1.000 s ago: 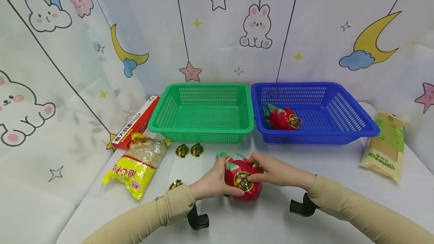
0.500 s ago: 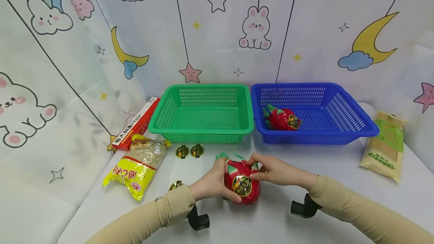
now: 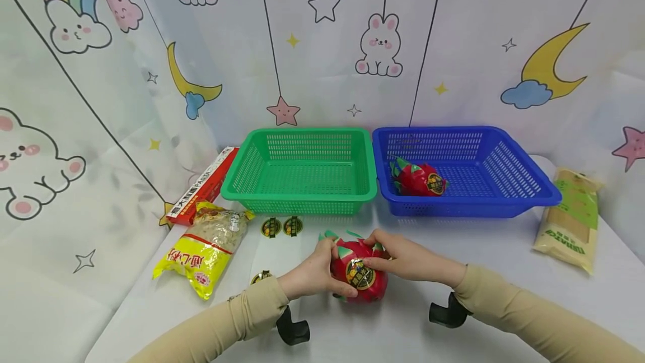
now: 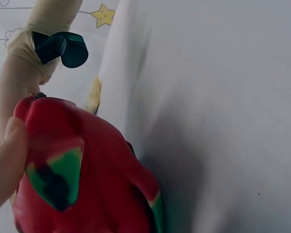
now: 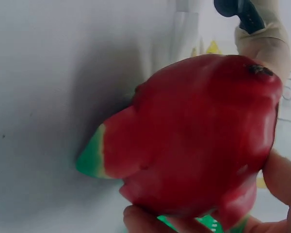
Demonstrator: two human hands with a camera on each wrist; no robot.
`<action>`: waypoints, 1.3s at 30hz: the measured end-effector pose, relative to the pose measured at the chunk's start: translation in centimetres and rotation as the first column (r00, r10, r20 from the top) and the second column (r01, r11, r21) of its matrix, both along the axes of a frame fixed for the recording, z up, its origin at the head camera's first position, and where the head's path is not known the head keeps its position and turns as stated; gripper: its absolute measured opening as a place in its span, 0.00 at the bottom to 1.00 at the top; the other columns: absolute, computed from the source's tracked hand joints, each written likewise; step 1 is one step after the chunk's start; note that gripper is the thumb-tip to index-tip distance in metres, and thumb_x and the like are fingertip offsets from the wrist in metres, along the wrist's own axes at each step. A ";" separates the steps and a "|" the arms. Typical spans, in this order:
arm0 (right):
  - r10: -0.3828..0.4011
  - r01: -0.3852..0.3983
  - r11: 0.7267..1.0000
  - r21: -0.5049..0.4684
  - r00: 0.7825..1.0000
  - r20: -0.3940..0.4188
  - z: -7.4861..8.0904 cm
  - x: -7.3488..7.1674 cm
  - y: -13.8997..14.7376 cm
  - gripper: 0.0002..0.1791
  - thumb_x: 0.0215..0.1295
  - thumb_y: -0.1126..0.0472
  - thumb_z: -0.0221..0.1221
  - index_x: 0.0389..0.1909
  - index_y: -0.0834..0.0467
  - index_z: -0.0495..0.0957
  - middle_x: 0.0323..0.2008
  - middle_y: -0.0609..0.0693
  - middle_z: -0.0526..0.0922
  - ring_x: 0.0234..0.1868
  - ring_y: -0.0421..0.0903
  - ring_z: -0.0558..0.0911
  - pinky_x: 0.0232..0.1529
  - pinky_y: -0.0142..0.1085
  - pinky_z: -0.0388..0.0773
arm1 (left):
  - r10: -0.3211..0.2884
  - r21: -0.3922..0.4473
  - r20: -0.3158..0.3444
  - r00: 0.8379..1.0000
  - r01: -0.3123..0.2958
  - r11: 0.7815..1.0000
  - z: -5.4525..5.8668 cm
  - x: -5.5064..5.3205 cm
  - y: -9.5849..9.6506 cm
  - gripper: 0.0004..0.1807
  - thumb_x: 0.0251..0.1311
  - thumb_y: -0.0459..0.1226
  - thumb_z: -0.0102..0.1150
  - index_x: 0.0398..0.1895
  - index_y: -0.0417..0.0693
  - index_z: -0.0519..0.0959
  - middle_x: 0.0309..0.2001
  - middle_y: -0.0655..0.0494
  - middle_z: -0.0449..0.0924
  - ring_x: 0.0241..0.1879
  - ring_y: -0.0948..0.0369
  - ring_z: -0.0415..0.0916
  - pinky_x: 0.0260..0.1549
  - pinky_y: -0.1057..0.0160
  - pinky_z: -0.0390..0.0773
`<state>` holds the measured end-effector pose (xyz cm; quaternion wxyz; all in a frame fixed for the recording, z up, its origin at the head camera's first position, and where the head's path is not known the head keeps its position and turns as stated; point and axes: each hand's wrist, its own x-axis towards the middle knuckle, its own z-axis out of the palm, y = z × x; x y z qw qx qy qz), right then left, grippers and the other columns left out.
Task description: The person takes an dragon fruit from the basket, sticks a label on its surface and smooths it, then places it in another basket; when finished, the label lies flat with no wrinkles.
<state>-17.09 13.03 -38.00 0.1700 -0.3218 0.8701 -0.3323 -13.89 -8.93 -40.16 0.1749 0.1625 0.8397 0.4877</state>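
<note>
Between both hands is a red dragon fruit (image 3: 374,291) with green-tipped scales, low over the white table. A round black-and-gold sticker (image 3: 360,277) is on the side facing the head camera. My left hand (image 3: 313,274) grips the fruit's left side, thumb low beside the sticker. From the right, my right hand (image 3: 400,255) holds it, fingers over the top and thumb on the sticker's upper edge. Both wrist views show the fruit's red skin close up, the dragon fruit (image 4: 104,179) filling the lower left in one and the dragon fruit (image 5: 194,131) the middle in the other.
A green basket (image 3: 299,196) and a blue basket (image 3: 453,206) stand behind; another dragon fruit (image 3: 415,178) lies in the blue one. Left are a red pasta box (image 3: 201,186), a yellow bag (image 3: 206,248) and a sticker sheet (image 3: 277,251). A green-and-tan packet (image 3: 569,220) lies right.
The dragon fruit has tilted a little in the hands. My right thumb drew back to the sticker's edge, then moved left over its upper part again. Both hands keep their hold.
</note>
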 end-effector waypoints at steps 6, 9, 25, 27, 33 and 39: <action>0.000 0.000 1.000 -0.013 1.000 -0.014 0.3 0.1 -0.2 0.16 0.65 0.48 0.53 0.44 0.56 0.70 0.39 0.48 0.81 0.36 0.39 0.76 0.33 0.31 0.74 | 0.024 0.019 0.008 1.000 -0.024 1.000 -0.1 0.2 0.2 0.34 0.39 0.38 0.74 0.36 0.42 0.55 0.44 0.47 0.60 0.48 0.56 0.66 0.44 0.61 0.70; 0.004 -0.004 1.000 -0.014 1.000 -0.008 0.4 0.1 -0.2 0.15 0.65 0.49 0.53 0.44 0.56 0.70 0.39 0.49 0.81 0.36 0.38 0.77 0.32 0.30 0.75 | 0.029 0.012 0.005 1.000 -0.029 0.999 0.0 0.3 0.3 0.34 0.39 0.38 0.74 0.36 0.42 0.55 0.44 0.47 0.60 0.47 0.56 0.67 0.44 0.61 0.71; -0.035 0.035 0.999 -0.005 0.999 0.032 0.8 -0.5 -0.1 0.13 0.70 0.57 0.46 0.48 0.57 0.74 0.39 0.51 0.81 0.31 0.39 0.76 0.29 0.33 0.77 | 0.094 -0.016 -0.073 0.993 -0.095 0.995 -0.6 0.8 1.1 0.35 0.39 0.43 0.74 0.35 0.42 0.55 0.42 0.46 0.57 0.45 0.54 0.67 0.41 0.59 0.72; -0.058 0.058 0.998 -0.004 0.997 0.048 0.8 -0.6 -0.1 0.15 0.72 0.56 0.44 0.50 0.57 0.75 0.39 0.51 0.81 0.31 0.40 0.75 0.30 0.35 0.77 | 0.091 -0.018 -0.078 0.993 -0.093 0.996 -0.6 0.7 1.1 0.34 0.41 0.43 0.73 0.34 0.42 0.54 0.40 0.47 0.56 0.45 0.54 0.66 0.40 0.60 0.71; -0.093 0.092 0.995 0.028 0.994 0.050 1.2 -0.6 -0.3 0.20 0.72 0.49 0.42 0.48 0.57 0.76 0.32 0.46 0.78 0.30 0.44 0.74 0.28 0.35 0.74 | 0.063 -0.028 -0.112 0.992 -0.067 0.997 -0.7 0.6 0.8 0.33 0.42 0.41 0.73 0.34 0.42 0.55 0.38 0.48 0.56 0.45 0.55 0.64 0.38 0.64 0.69; -0.177 0.179 0.976 0.121 0.984 -0.030 1.9 0.1 -1.3 0.27 0.67 0.42 0.46 0.54 0.59 0.73 0.48 0.56 0.77 0.46 0.51 0.77 0.44 0.47 0.77 | 0.060 -0.009 -0.060 0.996 -0.060 0.998 -0.3 0.9 1.0 0.32 0.42 0.42 0.73 0.35 0.42 0.56 0.39 0.48 0.56 0.46 0.56 0.64 0.40 0.63 0.69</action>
